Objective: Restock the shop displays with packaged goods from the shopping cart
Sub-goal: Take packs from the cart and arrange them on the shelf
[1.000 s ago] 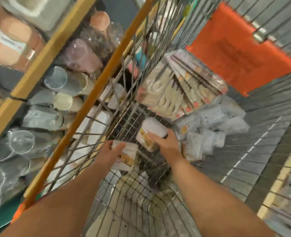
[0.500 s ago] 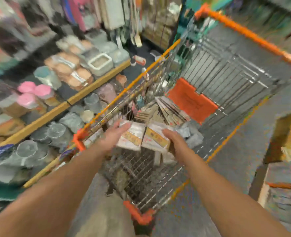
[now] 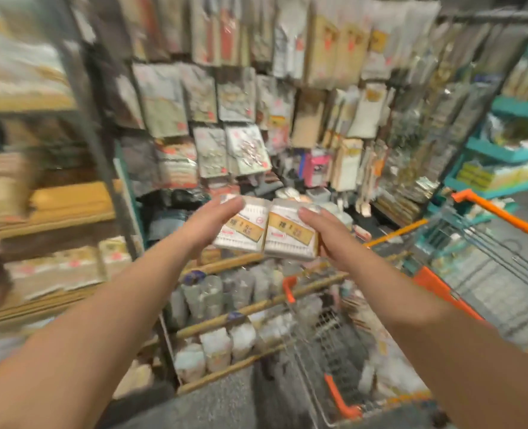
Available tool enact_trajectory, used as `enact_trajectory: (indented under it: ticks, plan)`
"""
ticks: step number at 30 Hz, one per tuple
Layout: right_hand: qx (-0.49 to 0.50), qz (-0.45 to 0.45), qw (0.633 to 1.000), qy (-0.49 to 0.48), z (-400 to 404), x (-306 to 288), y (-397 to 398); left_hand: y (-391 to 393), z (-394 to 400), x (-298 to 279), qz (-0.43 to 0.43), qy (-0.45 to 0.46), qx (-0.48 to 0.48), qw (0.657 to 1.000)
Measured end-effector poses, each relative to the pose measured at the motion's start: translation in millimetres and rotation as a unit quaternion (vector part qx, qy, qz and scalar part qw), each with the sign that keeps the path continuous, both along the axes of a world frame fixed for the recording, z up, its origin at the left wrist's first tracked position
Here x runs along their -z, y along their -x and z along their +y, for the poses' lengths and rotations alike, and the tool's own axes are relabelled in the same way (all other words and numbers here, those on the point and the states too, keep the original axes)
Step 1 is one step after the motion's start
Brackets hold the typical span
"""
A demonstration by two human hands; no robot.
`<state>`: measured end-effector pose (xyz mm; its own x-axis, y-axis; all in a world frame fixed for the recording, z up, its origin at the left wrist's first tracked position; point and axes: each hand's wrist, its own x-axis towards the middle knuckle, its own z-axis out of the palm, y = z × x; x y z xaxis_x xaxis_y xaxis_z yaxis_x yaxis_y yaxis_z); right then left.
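Packs side by side, left pack (image 3: pixel 241 226) in left hand (image 3: pixel 208 219) grip, right pack (image 3: pixel 290 233) in right hand (image 3: pixel 327 230) grip

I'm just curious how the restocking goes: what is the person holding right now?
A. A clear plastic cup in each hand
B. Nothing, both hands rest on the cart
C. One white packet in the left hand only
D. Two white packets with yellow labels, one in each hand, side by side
D: the left hand grips one white yellow-labelled packet and the right hand grips the other packet, held side by side above the orange-trimmed wire cart.
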<state>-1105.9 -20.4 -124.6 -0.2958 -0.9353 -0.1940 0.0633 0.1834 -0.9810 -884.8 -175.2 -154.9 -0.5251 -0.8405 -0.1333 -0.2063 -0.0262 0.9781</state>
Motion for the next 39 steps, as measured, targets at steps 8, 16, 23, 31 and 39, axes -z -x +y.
enact_trajectory:
  ticks: [8, 16, 23, 31, 39]
  plan:
    - [-0.154, 0.015, 0.983, 0.102, -128, -107, -209, -236, 7, -158, 0.002, 0.123, -0.138, 0.983]
    - [-0.242, 0.075, 0.947, 0.198, -222, -183, -431, -447, -32, -230, -0.037, 0.215, -0.310, 0.925]
    - [-0.272, 0.086, 0.928, 0.241, -293, -246, -501, -526, -106, -282, -0.069, 0.277, -0.310, 0.907]
    - [-0.271, 0.159, 0.899, 0.306, -378, -310, -501, -526, -187, -331, -0.039, 0.303, -0.277, 0.911]
    - [-0.254, 0.262, 0.862, 0.352, -475, -364, -503, -516, -272, -376, -0.004, 0.305, -0.350, 0.886]
